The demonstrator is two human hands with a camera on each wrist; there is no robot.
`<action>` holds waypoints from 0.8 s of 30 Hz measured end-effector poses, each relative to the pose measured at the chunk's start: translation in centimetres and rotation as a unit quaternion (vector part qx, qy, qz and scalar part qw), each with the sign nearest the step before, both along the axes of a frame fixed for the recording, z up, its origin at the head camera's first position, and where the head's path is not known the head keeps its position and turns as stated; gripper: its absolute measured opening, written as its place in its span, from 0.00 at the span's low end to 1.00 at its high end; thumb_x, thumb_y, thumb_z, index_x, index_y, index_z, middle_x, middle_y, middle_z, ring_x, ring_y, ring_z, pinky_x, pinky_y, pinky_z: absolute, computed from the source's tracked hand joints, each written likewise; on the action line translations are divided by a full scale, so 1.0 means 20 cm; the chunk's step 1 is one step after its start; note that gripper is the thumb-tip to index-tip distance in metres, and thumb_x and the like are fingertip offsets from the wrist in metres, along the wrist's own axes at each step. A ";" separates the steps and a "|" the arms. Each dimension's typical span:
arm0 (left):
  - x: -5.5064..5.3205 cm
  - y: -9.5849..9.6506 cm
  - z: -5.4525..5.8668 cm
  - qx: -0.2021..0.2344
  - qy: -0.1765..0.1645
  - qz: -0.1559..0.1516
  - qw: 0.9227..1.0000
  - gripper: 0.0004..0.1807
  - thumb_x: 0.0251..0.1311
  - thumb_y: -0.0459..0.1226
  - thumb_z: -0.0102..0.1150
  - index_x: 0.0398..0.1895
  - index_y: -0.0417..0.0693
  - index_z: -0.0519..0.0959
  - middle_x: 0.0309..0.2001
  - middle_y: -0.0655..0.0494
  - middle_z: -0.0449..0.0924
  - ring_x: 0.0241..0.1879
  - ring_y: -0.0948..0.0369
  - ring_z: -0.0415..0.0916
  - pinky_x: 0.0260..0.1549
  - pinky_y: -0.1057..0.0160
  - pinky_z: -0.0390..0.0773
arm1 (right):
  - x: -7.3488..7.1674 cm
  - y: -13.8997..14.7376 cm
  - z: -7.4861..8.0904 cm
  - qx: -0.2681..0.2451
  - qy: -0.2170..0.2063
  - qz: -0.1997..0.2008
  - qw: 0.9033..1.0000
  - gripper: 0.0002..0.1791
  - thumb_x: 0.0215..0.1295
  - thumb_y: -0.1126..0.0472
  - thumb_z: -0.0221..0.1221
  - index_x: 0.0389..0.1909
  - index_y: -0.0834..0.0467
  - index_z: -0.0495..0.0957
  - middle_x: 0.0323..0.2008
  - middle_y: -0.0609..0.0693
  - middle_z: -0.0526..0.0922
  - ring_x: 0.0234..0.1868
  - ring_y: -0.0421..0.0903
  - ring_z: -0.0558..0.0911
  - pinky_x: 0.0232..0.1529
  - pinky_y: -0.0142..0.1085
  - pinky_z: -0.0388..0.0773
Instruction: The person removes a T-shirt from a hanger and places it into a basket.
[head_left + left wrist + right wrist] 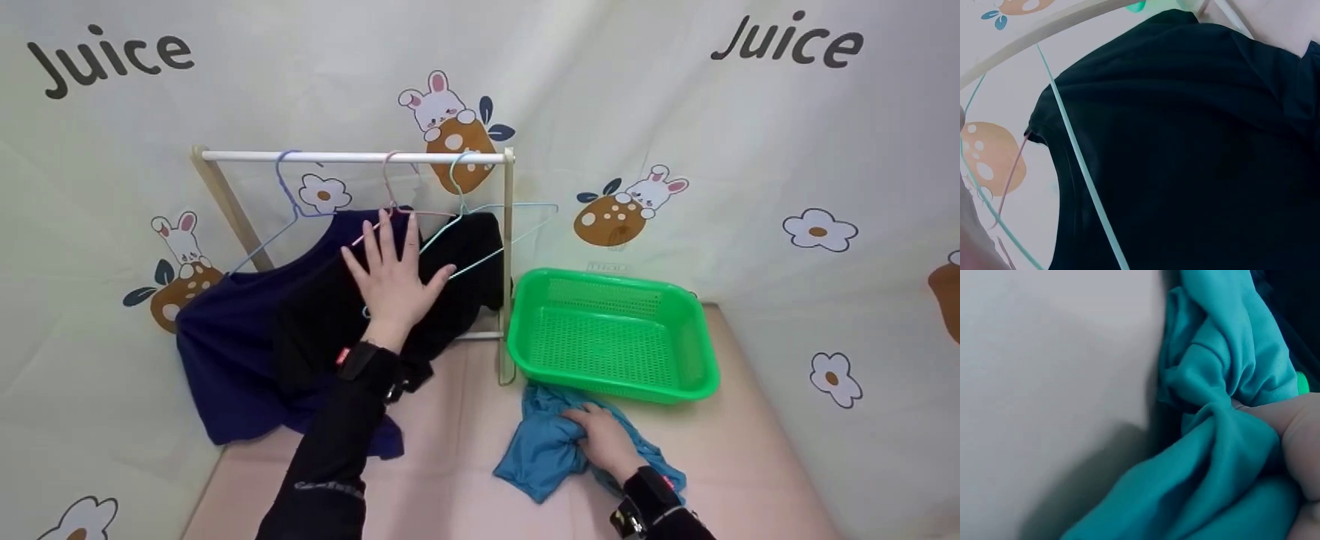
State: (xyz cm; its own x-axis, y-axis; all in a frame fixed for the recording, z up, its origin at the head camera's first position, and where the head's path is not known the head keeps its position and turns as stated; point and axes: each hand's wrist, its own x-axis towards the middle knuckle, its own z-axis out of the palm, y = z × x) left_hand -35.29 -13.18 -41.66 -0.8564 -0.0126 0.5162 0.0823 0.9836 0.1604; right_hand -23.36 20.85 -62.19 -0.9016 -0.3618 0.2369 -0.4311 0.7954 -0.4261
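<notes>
My left hand [396, 289], fingers spread and straight, reaches up in front of a black garment [319, 319] on a pink hanger [424, 213]. Beside its fingers, a mint-green hanger [480, 266] hangs bare from the rail; in the left wrist view its thin bar crosses the black cloth. A navy garment [225, 360] hangs to the left on a blue hanger [285, 186]. Low on the right, my right hand [609, 442] grips a crumpled teal garment [544, 450]. Seen from the right wrist, the teal cloth bunches into folds where thumb and fingers pinch it.
A small rack with a white rail [345, 157] and wooden posts stands at the back left. To its right is a green perforated basket [615, 390], just beyond the teal cloth. A printed curtain [750, 165] encloses the pale pink table [442, 465].
</notes>
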 end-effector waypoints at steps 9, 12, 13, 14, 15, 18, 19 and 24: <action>0.04 -0.10 0.06 0.008 -0.002 0.007 1.000 0.51 0.60 0.73 0.40 0.80 0.64 0.40 0.79 0.44 0.33 0.76 0.44 0.26 0.64 0.34 0.19 | -0.03 0.10 0.22 -0.067 0.014 -0.011 0.998 0.25 0.49 0.78 0.65 0.52 0.62 0.81 0.48 0.61 0.80 0.48 0.64 0.80 0.51 0.57 0.75; 0.04 -0.12 0.07 0.011 -0.004 0.011 1.000 0.51 0.59 0.74 0.40 0.80 0.64 0.41 0.79 0.43 0.32 0.76 0.43 0.28 0.64 0.33 0.21 | -0.03 0.13 0.31 -0.088 0.024 -0.006 0.996 0.25 0.51 0.76 0.66 0.53 0.62 0.81 0.49 0.60 0.81 0.50 0.62 0.80 0.52 0.56 0.75; 0.04 -0.12 0.07 0.012 -0.007 0.013 1.000 0.51 0.59 0.74 0.40 0.80 0.64 0.41 0.79 0.44 0.31 0.76 0.43 0.28 0.64 0.33 0.21 | -0.04 0.14 0.35 -0.095 0.025 -0.005 0.995 0.25 0.52 0.76 0.66 0.53 0.62 0.81 0.49 0.60 0.81 0.51 0.62 0.80 0.53 0.55 0.75; 0.04 -0.13 0.07 0.013 -0.009 0.015 1.000 0.52 0.59 0.74 0.40 0.80 0.64 0.40 0.79 0.44 0.31 0.76 0.42 0.29 0.64 0.33 0.21 | -0.04 0.15 0.38 -0.102 0.026 -0.006 0.994 0.25 0.52 0.76 0.66 0.53 0.61 0.81 0.50 0.59 0.81 0.51 0.62 0.80 0.54 0.55 0.75; 0.04 -0.13 0.07 0.013 -0.012 0.016 1.000 0.52 0.59 0.74 0.40 0.80 0.64 0.40 0.79 0.44 0.30 0.76 0.42 0.29 0.64 0.33 0.21 | -0.04 0.16 0.42 -0.108 0.029 -0.008 0.994 0.25 0.52 0.76 0.66 0.54 0.61 0.81 0.50 0.59 0.81 0.52 0.62 0.80 0.54 0.55 0.74; 0.03 -0.14 0.07 0.018 -0.025 0.015 0.999 0.52 0.59 0.74 0.39 0.80 0.65 0.39 0.79 0.44 0.28 0.76 0.43 0.27 0.64 0.34 0.20 | -0.06 0.18 0.53 -0.131 0.039 -0.012 0.991 0.27 0.52 0.79 0.65 0.54 0.60 0.81 0.51 0.59 0.80 0.53 0.62 0.79 0.54 0.56 0.74; 0.03 -0.14 0.07 0.018 -0.027 0.015 0.999 0.52 0.59 0.74 0.39 0.80 0.65 0.39 0.79 0.44 0.28 0.76 0.43 0.27 0.64 0.34 0.20 | -0.06 0.18 0.56 -0.137 0.044 -0.013 0.989 0.27 0.51 0.79 0.65 0.55 0.60 0.80 0.51 0.59 0.80 0.53 0.62 0.79 0.55 0.56 0.74; 0.03 -0.14 0.06 0.019 -0.031 0.013 0.999 0.51 0.60 0.74 0.39 0.80 0.64 0.39 0.79 0.43 0.29 0.76 0.42 0.28 0.64 0.34 0.21 | -0.11 0.23 0.73 -0.158 0.062 -0.014 0.985 0.28 0.53 0.81 0.62 0.57 0.61 0.79 0.54 0.61 0.79 0.56 0.63 0.77 0.57 0.55 0.72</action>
State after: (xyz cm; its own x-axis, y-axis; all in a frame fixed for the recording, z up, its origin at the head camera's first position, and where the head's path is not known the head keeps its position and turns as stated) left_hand -34.70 -16.04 -40.51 -0.8859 -0.0541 0.4607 0.0451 0.9784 0.2017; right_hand -25.53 25.48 -47.62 -0.8671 -0.2284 0.4427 -0.4756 0.6441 -0.5992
